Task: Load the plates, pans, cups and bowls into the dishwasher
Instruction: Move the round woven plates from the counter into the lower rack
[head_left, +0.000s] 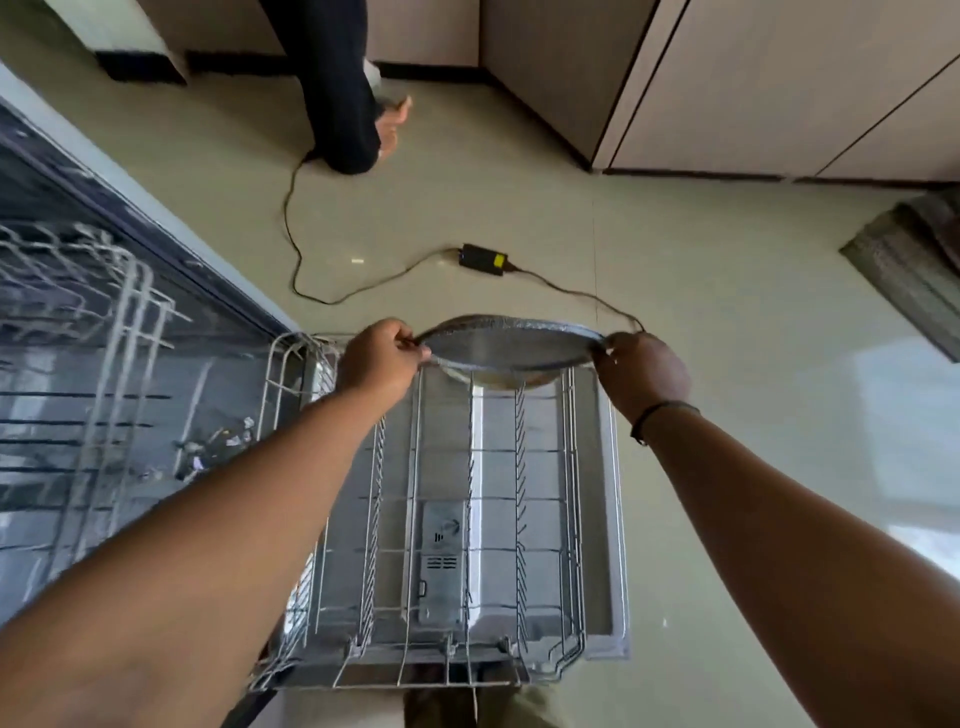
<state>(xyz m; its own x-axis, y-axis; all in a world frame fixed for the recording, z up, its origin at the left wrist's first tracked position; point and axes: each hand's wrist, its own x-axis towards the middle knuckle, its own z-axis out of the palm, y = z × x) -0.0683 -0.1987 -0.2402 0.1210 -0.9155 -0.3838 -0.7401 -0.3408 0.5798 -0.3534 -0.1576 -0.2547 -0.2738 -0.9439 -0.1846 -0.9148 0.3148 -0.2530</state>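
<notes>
A home kitchen is shown. An open dishwasher (104, 364) is seen left of the fingers (405, 340), its door (597, 519) folded down below them and a wire rack (467, 519) drawn out over it. Beige cabinets (753, 88) with dark plinths are seen well beyond the fingertips, set on a pale tiled floor (701, 312). A black adapter (483, 259) with its cable is laid on the floor just past the fingers. A second person's leg (337, 88) and bare foot are seen far ahead, and a mat (914, 265) lies to the right.
</notes>
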